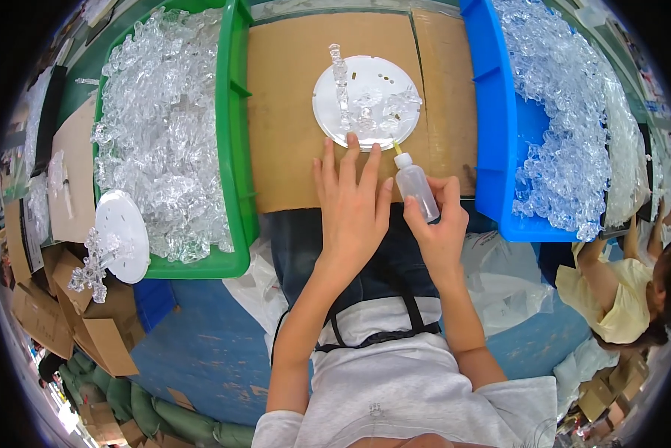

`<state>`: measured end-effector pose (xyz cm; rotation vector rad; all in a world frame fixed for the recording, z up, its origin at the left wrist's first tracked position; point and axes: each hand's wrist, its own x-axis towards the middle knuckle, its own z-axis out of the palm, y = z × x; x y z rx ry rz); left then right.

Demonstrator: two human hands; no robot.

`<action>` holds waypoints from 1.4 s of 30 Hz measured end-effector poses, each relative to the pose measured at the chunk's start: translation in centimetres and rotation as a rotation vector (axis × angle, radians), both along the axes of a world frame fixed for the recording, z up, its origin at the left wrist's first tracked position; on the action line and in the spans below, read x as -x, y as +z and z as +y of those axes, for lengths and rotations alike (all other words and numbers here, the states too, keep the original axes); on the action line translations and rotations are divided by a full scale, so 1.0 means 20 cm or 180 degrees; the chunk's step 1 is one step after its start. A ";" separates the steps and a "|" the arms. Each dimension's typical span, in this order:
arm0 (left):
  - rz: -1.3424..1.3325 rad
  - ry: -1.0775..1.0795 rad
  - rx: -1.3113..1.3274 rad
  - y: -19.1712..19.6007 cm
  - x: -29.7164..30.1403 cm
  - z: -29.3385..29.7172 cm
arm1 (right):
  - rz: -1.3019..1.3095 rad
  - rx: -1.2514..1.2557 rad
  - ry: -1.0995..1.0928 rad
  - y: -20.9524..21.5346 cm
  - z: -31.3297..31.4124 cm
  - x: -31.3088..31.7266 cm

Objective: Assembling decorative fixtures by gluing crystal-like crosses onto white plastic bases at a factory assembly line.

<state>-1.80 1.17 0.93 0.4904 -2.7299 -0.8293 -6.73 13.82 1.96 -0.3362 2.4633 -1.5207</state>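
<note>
Flat brown cardboard sheet (pixel 291 112) as surface cover, matte, creased near far right; taken as landmark. Near its far middle: round white plastic disc (pixel 365 101), smooth, pierced with small holes and slots, carrying clear moulded crystal-like pieces (pixel 380 104), glossy and faceted, one beaded stem upright at disc's left part. Left hand (pixel 350 198) spread open, palm down, flat on cardboard's near edge, fingertips touching disc's near rim. Right hand (pixel 440 224) closed around small translucent squeeze bottle (pixel 416 188), soft plastic, cylindrical, yellowish nozzle tilted toward disc's near rim; bottle just right of left hand, over cardboard's near edge. Left of cardboard: green plastic bin (pixel 237 149), rigid and ribbed, heaped with clear faceted plastic pieces (pixel 160 127). Right of cardboard: blue plastic bin (pixel 492 127), likewise heaped with clear pieces (pixel 567 112), partly in thin film. Beyond green bin, away from cardboard: second white disc (pixel 122 235) with clear cluster attached, lying tipped against bin's corner.
</note>
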 end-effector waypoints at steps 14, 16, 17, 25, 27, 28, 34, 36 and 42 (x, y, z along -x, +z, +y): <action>0.0076 -0.0006 0.0043 -0.01 0.00 0.00 | 0.0056 -0.0110 -0.0027 0.00 -0.01 0.00; 0.0084 -0.0005 0.0039 -0.02 0.00 0.00 | 0.0056 -0.0128 -0.0028 0.00 -0.01 0.00; 0.0090 -0.0006 0.0035 -0.02 0.00 0.00 | 0.0055 -0.0146 -0.0031 0.01 -0.02 0.00; 0.0419 0.0140 -0.0123 -0.01 -0.03 -0.05 | -0.0086 0.0267 -0.0127 0.00 0.01 -0.03; 0.0915 0.0632 -0.0561 0.03 -0.03 -0.08 | -0.0141 0.0440 -0.0174 0.00 0.02 -0.03; 0.0906 0.0622 -0.0554 0.05 -0.01 -0.11 | -0.0183 0.0471 -0.0081 0.00 0.03 -0.02; 0.1192 0.0756 -0.0618 0.04 0.11 -0.20 | -0.0480 0.0356 0.0197 0.04 0.01 0.01; 0.1116 0.0722 -0.0634 0.04 0.13 -0.20 | -0.0571 0.0331 0.0211 0.04 0.00 0.02; 0.1089 0.0594 -0.0377 0.02 0.17 -0.21 | -0.0532 0.0280 0.0285 0.03 0.00 0.05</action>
